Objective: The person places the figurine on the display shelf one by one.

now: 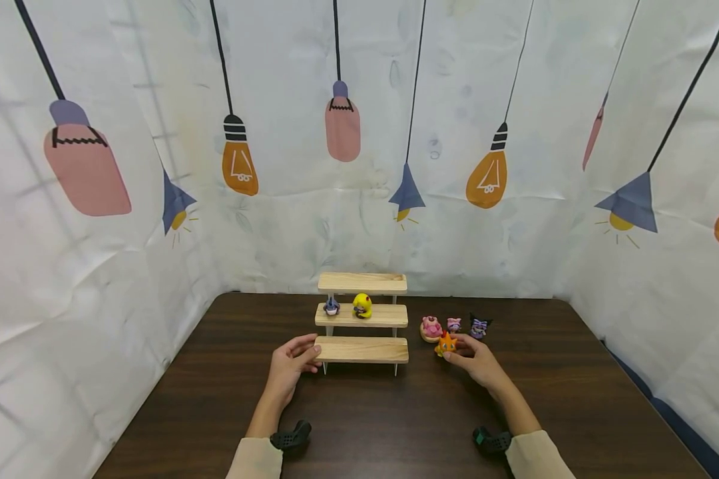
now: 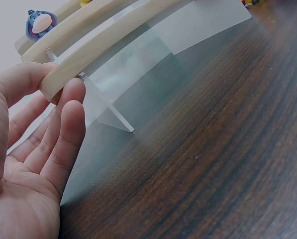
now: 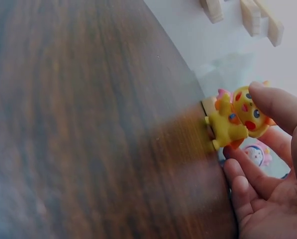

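A three-tier wooden display stand (image 1: 365, 350) with clear supports stands on the dark table. My left hand (image 1: 289, 367) pinches the left end of its lowest board, thumb above and fingertips underneath. On the middle board sit a blue donkey figurine (image 2: 41, 24) and a yellow-haired figurine (image 1: 362, 306). To the right of the stand, my right hand (image 1: 478, 362) holds a yellow-and-orange figurine (image 3: 230, 119) between thumb and fingers. Close behind it are a pink figurine (image 1: 431, 328), a small pink-and-purple figurine (image 1: 453, 324) and a black-and-purple figurine (image 1: 479, 326).
The dark wooden table (image 1: 389, 426) reaches back to a white cloth wall (image 1: 359, 239) printed with hanging lamps. Similar cloth hangs at both sides. A dark band (image 1: 290, 436) circles each wrist.
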Action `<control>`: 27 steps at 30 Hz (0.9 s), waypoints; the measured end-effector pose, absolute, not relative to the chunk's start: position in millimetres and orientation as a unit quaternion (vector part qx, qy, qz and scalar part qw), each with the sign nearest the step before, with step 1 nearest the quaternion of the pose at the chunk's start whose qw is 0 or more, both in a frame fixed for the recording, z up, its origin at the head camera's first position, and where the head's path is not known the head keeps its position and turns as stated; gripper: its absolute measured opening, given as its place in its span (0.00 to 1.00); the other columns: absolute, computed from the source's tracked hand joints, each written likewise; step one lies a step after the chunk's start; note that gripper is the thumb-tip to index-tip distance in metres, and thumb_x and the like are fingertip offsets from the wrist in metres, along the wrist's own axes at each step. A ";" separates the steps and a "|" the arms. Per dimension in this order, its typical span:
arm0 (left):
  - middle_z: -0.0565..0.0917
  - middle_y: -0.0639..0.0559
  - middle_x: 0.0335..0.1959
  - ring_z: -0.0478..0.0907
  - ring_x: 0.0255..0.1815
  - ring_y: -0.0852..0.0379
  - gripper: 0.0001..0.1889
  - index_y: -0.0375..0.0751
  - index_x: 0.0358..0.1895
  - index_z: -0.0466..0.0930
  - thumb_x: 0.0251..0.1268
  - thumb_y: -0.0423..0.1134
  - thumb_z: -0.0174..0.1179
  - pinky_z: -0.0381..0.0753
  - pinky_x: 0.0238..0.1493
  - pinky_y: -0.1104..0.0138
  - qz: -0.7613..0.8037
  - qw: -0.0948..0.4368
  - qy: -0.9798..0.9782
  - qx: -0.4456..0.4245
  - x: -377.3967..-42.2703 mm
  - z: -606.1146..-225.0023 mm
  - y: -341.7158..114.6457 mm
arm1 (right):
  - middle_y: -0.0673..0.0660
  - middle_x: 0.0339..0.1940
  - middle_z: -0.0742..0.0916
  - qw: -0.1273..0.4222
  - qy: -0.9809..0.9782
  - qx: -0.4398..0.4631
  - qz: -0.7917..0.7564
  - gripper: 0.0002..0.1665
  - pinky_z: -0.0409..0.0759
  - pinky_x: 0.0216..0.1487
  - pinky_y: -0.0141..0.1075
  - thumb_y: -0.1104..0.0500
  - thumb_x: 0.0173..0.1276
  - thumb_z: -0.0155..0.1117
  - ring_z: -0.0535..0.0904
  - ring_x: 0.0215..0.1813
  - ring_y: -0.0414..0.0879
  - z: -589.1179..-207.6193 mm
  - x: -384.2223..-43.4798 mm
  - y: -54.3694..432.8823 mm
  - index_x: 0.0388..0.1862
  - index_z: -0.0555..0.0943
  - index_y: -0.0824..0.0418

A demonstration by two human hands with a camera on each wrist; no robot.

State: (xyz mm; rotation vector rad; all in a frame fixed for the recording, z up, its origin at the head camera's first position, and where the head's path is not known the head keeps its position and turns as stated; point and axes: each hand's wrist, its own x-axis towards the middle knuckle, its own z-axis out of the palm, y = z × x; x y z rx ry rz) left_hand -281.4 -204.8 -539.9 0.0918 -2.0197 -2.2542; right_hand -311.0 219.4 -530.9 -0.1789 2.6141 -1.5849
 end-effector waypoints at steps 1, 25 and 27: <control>0.88 0.49 0.41 0.87 0.28 0.56 0.23 0.29 0.62 0.79 0.65 0.35 0.70 0.88 0.31 0.66 -0.742 0.057 -0.667 0.030 -281.8 -540.3 -204.9 | 0.67 0.65 0.80 0.040 0.853 -0.058 -0.517 0.32 0.84 0.59 0.49 0.50 0.71 0.70 0.79 0.60 0.56 -530.8 -310.7 219.3 0.70 0.75 0.59; 0.88 0.46 0.43 0.87 0.29 0.55 0.24 0.29 0.63 0.78 0.66 0.33 0.69 0.87 0.32 0.66 -0.744 0.051 -0.665 0.035 -280.6 -539.2 -204.6 | 0.67 0.63 0.82 0.026 0.851 -0.057 -0.521 0.32 0.85 0.57 0.47 0.51 0.71 0.70 0.79 0.60 0.58 -530.5 -309.8 218.5 0.70 0.76 0.60; 0.88 0.46 0.43 0.87 0.29 0.55 0.24 0.29 0.63 0.78 0.66 0.33 0.70 0.88 0.32 0.66 -0.744 0.051 -0.665 0.035 -280.9 -539.7 -204.6 | 0.67 0.62 0.83 0.022 0.851 -0.058 -0.522 0.32 0.85 0.56 0.47 0.51 0.71 0.70 0.80 0.60 0.58 -529.5 -308.9 218.1 0.71 0.76 0.60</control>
